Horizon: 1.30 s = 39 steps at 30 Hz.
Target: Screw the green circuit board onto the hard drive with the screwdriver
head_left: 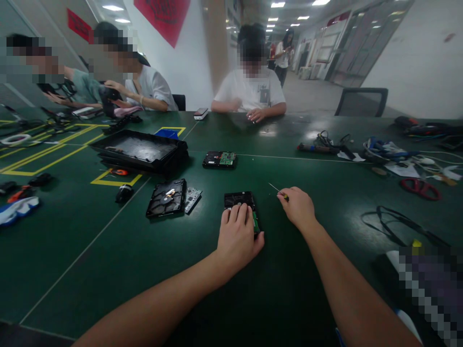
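Observation:
My left hand (237,236) lies over a hard drive (238,196) on the green table, fingers across its top and thumb at its right edge. Part of a green circuit board shows beside the fingers. To the right, my right hand (299,207) is closed around a small screwdriver (285,197). Its thin shaft points up and left, apart from the drive. Left of my left hand sits another black hard drive (166,198) with its circuit board (192,199) loose alongside. A third hard drive (220,159), green board showing, lies farther back.
Stacked black trays (144,149) stand at the left, near a black mouse-like object (124,193). Cables (387,149) and red-handled scissors (420,189) lie at the right. Across the table (108,270) sits a person in a white shirt (249,89); two more people sit at the left.

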{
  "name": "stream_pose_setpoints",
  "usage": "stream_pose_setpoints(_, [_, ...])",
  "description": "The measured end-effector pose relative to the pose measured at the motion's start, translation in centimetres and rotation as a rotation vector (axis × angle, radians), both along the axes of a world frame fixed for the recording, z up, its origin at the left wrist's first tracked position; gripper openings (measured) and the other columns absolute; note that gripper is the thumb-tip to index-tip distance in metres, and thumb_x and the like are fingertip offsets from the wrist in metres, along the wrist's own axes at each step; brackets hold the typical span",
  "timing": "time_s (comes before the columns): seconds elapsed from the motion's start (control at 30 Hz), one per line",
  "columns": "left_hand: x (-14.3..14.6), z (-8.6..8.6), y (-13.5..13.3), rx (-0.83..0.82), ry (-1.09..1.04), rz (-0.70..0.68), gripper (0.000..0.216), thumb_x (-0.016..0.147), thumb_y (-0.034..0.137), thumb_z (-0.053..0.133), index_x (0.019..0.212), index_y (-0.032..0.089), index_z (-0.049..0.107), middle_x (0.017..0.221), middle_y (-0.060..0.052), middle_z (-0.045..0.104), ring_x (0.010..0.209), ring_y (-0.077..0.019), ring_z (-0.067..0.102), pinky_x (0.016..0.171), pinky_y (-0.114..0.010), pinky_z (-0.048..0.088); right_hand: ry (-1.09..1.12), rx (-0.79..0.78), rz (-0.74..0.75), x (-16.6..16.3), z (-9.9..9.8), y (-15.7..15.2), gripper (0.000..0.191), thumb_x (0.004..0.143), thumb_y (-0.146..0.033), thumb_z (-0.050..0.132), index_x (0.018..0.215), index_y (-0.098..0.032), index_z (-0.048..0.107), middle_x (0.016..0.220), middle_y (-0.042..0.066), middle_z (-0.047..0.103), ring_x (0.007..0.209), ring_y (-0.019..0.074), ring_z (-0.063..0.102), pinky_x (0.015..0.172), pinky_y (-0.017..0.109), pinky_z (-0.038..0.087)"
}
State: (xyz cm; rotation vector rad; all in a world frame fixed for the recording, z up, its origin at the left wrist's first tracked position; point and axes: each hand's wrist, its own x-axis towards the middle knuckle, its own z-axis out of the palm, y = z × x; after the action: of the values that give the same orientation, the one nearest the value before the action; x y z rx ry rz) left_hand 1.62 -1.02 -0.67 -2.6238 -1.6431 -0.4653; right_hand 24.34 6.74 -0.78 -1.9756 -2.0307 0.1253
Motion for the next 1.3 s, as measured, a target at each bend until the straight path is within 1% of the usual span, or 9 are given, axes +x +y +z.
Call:
stream_pose_setpoints(0.23, [-4.2,0.5,0.4,-0.085,0.012,-0.174,0.071,0.087,0.033,0.061,0.153,0.011,0.047,0.159,-0.019,0.047,0.148,-0.0370,0.040,0.124,-0.055,0.033,0.024,-0.028,0.108,-1.2,0.3,0.2,0.020,0.102,-0.027,0.058,0.110,-0.021,0.075,0.110,0.008,0.070,0.091,0.0208,0.064,0.073,0.032,0.050])
stream_pose_setpoints(0.37, [-5.9,0.7,0.6,-0.062,-0.016,-0.035,0.065,0.084,0.023,0.063,0.148,0.020,0.054,0.166,-0.017,0.036,0.155,-0.0418,0.029,0.124,-0.064,0.030,0.070,-0.028,0.142,-1.6,0.4,0.4,0.021,0.100,-0.021,0.058,0.114,-0.020,0.074,0.113,0.009,0.069,0.095,0.0219,0.065,0.078,0.035,0.053])
stream_pose_setpoints(0.47, [-6.1,0.5,1.1,-0.041,-0.065,0.010,0.056,0.091,0.032,0.062,0.145,0.021,0.055,0.165,-0.018,0.035,0.154,-0.0418,0.030,0.123,-0.064,0.032,0.108,-0.043,0.095,-1.6,0.6,0.4,0.029,0.100,-0.024,0.060,0.127,-0.020,0.071,0.119,0.011,0.067,0.100,0.0239,0.065,0.081,0.037,0.055])
stream_pose_setpoints(0.57, [-5.9,0.1,1.6,-0.038,-0.080,0.042,0.063,0.093,0.041,0.061,0.151,0.019,0.047,0.163,-0.019,0.036,0.153,-0.0418,0.031,0.122,-0.063,0.033,0.088,-0.048,0.101,-1.5,0.6,0.3,0.038,0.101,-0.032,0.058,0.138,-0.022,0.066,0.123,0.011,0.064,0.097,0.0240,0.065,0.076,0.037,0.055])
stream_pose_setpoints(0.73, [-5.9,-0.7,1.6,-0.063,-0.049,0.110,0.068,0.095,0.048,0.059,0.153,0.017,0.043,0.162,-0.020,0.038,0.151,-0.0432,0.033,0.121,-0.065,0.033,0.006,-0.042,0.182,-1.7,0.5,0.2,0.022,0.102,-0.029,0.057,0.115,-0.021,0.074,0.118,0.010,0.064,0.092,0.0220,0.063,0.073,0.035,0.055])
stream_pose_setpoints(0.97, [-5.9,-0.3,1.4,-0.069,-0.018,0.236,0.074,0.094,0.058,0.057,0.154,0.016,0.042,0.154,-0.023,0.042,0.144,-0.0454,0.037,0.114,-0.066,0.036,0.007,-0.048,0.088,-1.1,0.4,0.2,0.016,0.100,-0.027,0.060,0.106,-0.019,0.072,0.114,0.011,0.063,0.088,0.0218,0.064,0.070,0.034,0.054])
stream_pose_setpoints(1.1, [-6.0,0.0,1.6,-0.081,-0.013,0.253,0.075,0.093,0.060,0.057,0.153,0.016,0.043,0.146,-0.023,0.045,0.136,-0.0447,0.043,0.107,-0.062,0.042,-0.007,0.001,0.072,-1.0,0.4,0.0,0.026,0.100,-0.032,0.060,0.120,-0.020,0.071,0.126,0.013,0.058,0.088,0.0218,0.064,0.069,0.034,0.056])
stream_pose_setpoints(1.2, [-6.2,0.1,1.8,-0.093,-0.029,0.232,0.075,0.092,0.059,0.060,0.152,0.017,0.044,0.145,-0.021,0.046,0.134,-0.0427,0.043,0.107,-0.059,0.043,-0.030,0.041,0.132,-1.3,0.4,0.0,0.035,0.100,-0.035,0.059,0.133,-0.023,0.066,0.137,0.014,0.052,0.094,0.0237,0.064,0.072,0.037,0.057])
stream_pose_setpoints(1.3, [-6.4,0.3,2.0,-0.111,-0.044,0.225,0.077,0.089,0.061,0.062,0.151,0.018,0.045,0.143,-0.019,0.047,0.132,-0.0409,0.044,0.109,-0.058,0.043,-0.027,0.007,0.227,-1.6,0.6,0.2,0.024,0.102,-0.028,0.057,0.120,-0.022,0.071,0.123,0.012,0.061,0.101,0.0248,0.063,0.079,0.038,0.057])
